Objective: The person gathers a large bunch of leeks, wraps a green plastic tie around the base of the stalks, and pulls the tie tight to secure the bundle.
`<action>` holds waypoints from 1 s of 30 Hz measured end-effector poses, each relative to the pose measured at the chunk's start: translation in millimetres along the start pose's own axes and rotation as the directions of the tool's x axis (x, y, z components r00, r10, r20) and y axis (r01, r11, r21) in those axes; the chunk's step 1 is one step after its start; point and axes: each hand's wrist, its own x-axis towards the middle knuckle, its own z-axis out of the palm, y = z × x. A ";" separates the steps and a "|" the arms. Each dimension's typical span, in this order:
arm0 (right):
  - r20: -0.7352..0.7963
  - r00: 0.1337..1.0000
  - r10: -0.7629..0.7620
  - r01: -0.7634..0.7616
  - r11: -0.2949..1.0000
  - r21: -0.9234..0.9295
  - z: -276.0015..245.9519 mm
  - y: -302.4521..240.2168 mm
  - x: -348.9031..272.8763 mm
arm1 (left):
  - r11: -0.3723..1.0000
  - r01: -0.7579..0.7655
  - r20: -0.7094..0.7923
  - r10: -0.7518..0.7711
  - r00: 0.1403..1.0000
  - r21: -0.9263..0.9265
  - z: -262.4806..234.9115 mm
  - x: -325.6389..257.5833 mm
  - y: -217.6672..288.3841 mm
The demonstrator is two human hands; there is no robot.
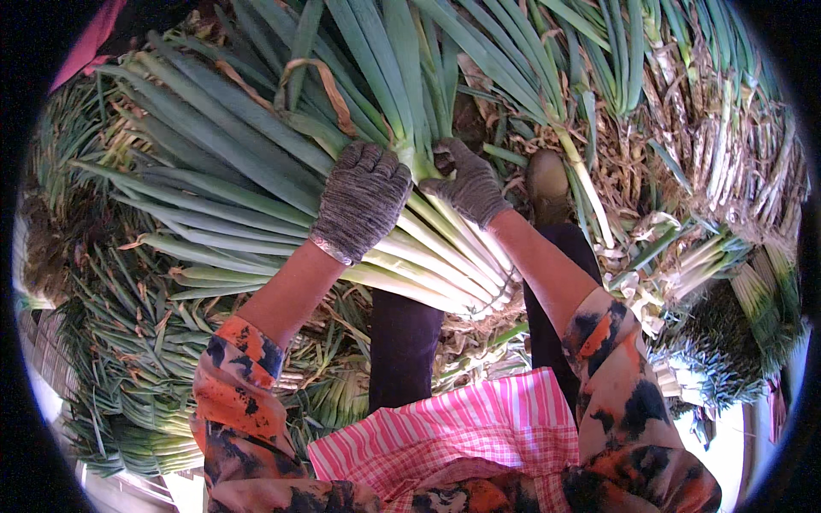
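Note:
A large bundle of green onions (428, 261) lies slantwise before me, its green leaves fanning to the far left and its white root ends pointing toward my knees. Near those ends a thin dark tie (494, 299) seems to run across the stalks. My left hand (363, 198), in a grey knit glove, rests closed on top of the bundle, against an upright green onion (412, 154). Gloved alike, my right hand (469, 184) curls its thumb and fingers round the other side of that stalk's lower part. Fingertips of the left hand are hidden.
Piles of green onions (128, 342) lie at the left. More stand in rows with dry roots and husks (727, 145) at the far right. A loose green onion (586, 175) lies beside my shoe (548, 178). Tied bundles (761, 299) sit at the right edge.

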 end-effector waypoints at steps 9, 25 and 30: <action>-0.007 1.000 0.006 -0.007 1.000 -0.027 -3.6 -2.0 3.5 | 0.882 0.260 -0.110 -0.235 0.966 0.392 -65.6 62.0 -107.9; 0.026 0.991 0.128 -0.129 0.987 0.096 -7.8 3.3 8.9 | 0.994 0.057 -0.189 -0.038 0.981 0.091 -50.3 54.5 -38.3; -0.032 0.996 0.088 -0.085 0.992 0.099 -7.9 3.7 11.7 | 0.879 0.469 -0.080 -0.463 0.883 0.088 -3.7 58.4 5.1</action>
